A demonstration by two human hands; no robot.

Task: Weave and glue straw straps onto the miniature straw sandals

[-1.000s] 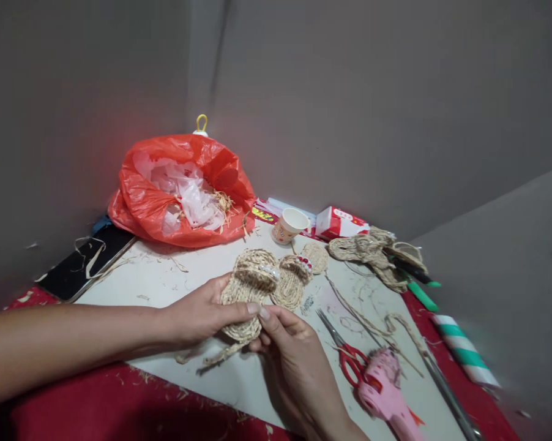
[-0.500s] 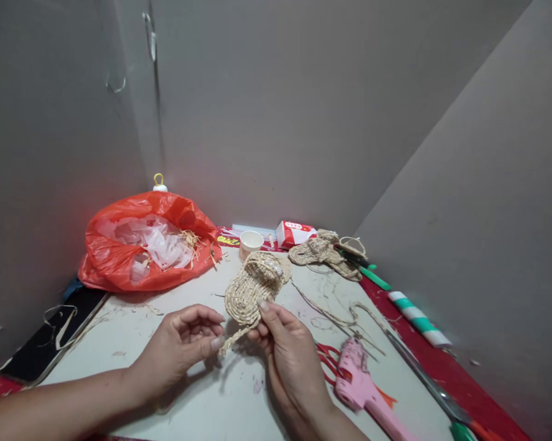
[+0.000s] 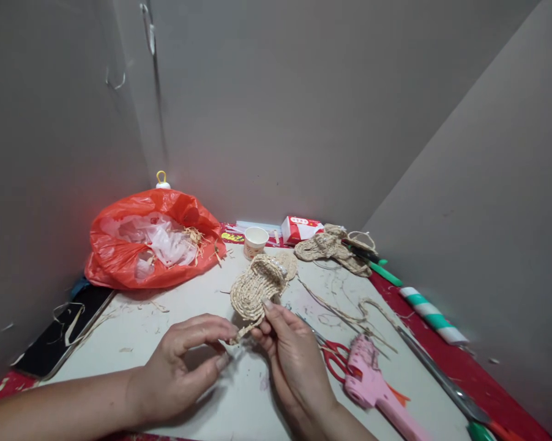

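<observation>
My right hand pinches the heel end of a small woven straw sandal and holds it up above the white table. A loose braided tail hangs from the sandal's heel. The forefinger and thumb of my left hand sit at that tail, fingers curled, though whether they grip it I cannot tell. Another straw piece lies just behind the sandal.
Red-handled scissors and a pink glue gun lie right of my hand. A red plastic bag, paper cup, red-white box, more woven straw pieces, a striped roll and a black phone ring the table. Grey walls enclose it.
My left hand let go of the sandal's side and dropped to the braided tail. My right hand kept the sandal and lifted it. The camera tilted up.
</observation>
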